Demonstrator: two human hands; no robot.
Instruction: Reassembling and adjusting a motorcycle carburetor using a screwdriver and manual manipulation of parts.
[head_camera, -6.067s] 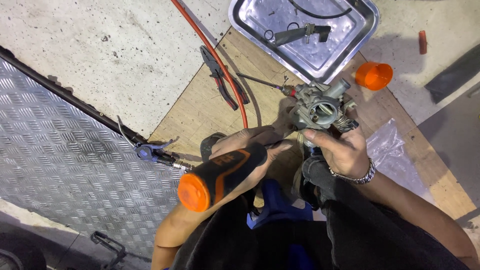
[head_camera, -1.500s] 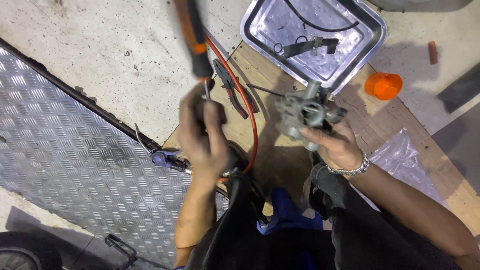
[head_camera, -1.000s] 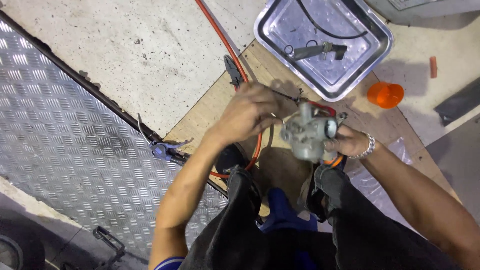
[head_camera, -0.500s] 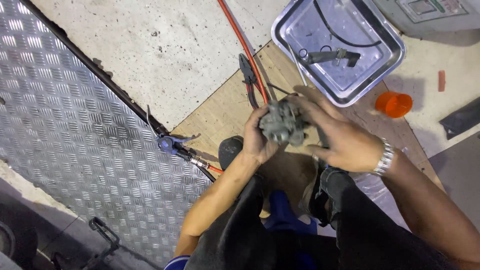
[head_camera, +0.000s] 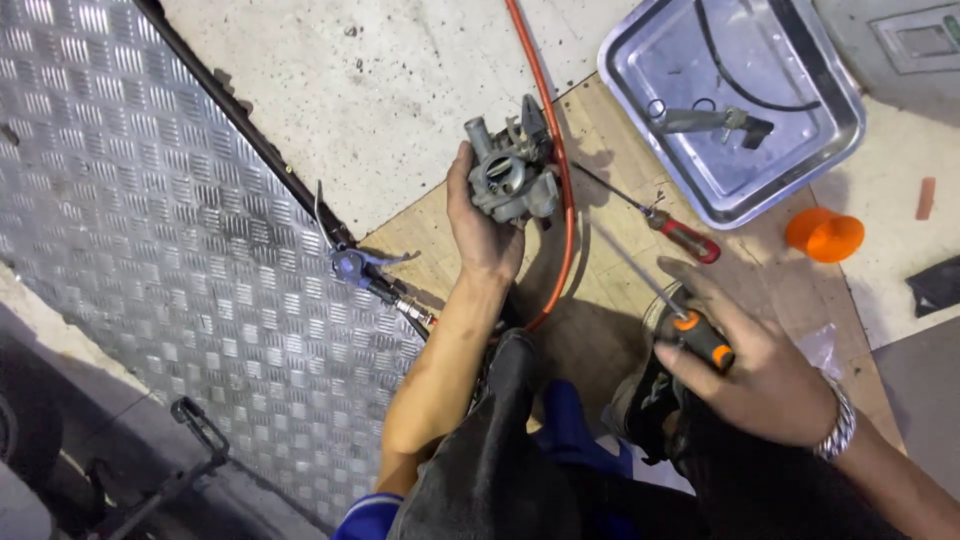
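Observation:
My left hand (head_camera: 483, 225) grips a grey metal carburettor (head_camera: 508, 175) and holds it out over the edge of a wooden board (head_camera: 610, 300). My right hand (head_camera: 755, 365) rests lower right on my knee, fingers around the orange-and-black handle of a screwdriver (head_camera: 690, 330) whose thin shaft points up and left. A second screwdriver with a red handle (head_camera: 683, 238) lies on the board between my two hands.
A shiny steel tray (head_camera: 820, 150) at top right holds a black cable and a small metal part. An orange cap (head_camera: 825, 235) sits beside it. An orange hose (head_camera: 555, 150) runs down the floor. A diamond-plate ramp (head_camera: 150, 250) fills the left, with a blue-tipped fitting (head_camera: 358, 268) at its edge.
The carburettor has passed into my left hand alone and moved left. My right hand has let go of it, dropped to my knee and now holds the orange-handled screwdriver.

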